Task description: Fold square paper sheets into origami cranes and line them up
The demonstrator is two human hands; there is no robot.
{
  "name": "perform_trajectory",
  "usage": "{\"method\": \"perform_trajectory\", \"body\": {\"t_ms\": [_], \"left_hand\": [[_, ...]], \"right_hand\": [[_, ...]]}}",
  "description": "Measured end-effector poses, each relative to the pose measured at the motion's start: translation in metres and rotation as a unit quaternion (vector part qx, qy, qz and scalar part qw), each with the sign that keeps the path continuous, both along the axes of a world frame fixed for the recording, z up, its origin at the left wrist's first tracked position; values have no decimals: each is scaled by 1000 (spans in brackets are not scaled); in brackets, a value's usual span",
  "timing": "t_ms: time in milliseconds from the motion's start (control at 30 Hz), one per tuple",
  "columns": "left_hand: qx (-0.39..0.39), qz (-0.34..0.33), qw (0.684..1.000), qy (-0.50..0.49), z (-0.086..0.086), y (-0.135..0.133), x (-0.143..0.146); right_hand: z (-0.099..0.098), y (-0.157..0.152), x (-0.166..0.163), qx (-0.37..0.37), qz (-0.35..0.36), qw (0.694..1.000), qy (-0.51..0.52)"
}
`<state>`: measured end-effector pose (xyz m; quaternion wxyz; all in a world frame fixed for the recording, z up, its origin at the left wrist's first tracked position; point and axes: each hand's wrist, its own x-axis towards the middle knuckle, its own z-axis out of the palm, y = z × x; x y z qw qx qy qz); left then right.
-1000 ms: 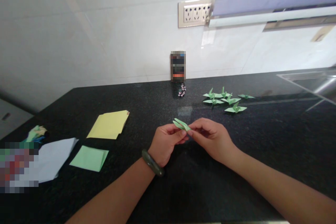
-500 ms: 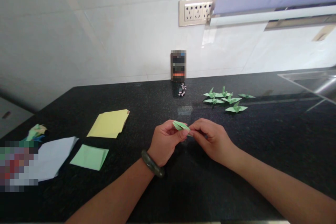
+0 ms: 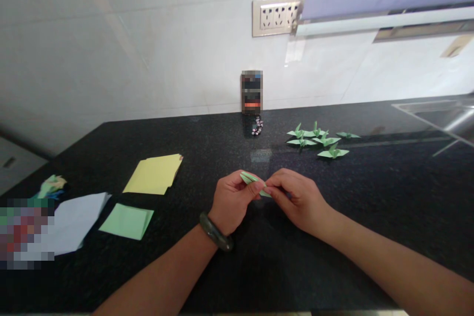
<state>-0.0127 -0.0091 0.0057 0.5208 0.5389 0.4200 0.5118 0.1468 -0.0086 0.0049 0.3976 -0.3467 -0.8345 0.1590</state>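
Pale tiled wall (image 3: 148, 59) at the back, black table (image 3: 296, 266) below. Six green cranes (image 3: 333, 153) grouped toward the back on the right; yellow sheets (image 3: 153, 175), green sheets (image 3: 126, 222) and white sheets (image 3: 83, 219) off to the left. Over the middle, between both hands: folded paper (image 3: 249, 177), light green, narrow, pointing away and to the left. In the left hand (image 3: 233, 202), pinched under the thumb against curled fingers; in the right hand (image 3: 298, 195), nipped at the near end between thumb and forefinger tips, mostly hidden there. Probably easy to crease off line if pressed unevenly by so cramped a grip. Apt to spring open if let go on one side, given the layered folds; possibly torn at the covered end by too hard a tug. Compared with half a second ago: slimmer in outline, reaching slightly farther left, with more of a flap (image 3: 265, 193) peeping out below. Compared with a second ago: less widely parted at the tip. Unmoved: cranes and sheets.
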Motion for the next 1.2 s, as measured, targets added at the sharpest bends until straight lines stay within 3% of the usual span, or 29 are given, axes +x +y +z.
{"method": "perform_trajectory", "body": {"t_ms": [300,600,833,1000,1200], "left_hand": [[-7,18,1000,13,4,-5,4],[-55,-11,998,-35,-3,0,2],[-75,-3,996,-39,-2,1,3],[-92,-37,993,-59,-5,0,4],[-77,-22,997,1,0,-1,5]], "right_hand": [[3,-4,-6,-39,-4,998,41],[1,-2,-7,-185,-65,975,102],[-4,2,-9,-226,-38,969,97],[-1,4,-6,-246,-67,957,138],[3,6,-2,-265,-96,944,169]]}}
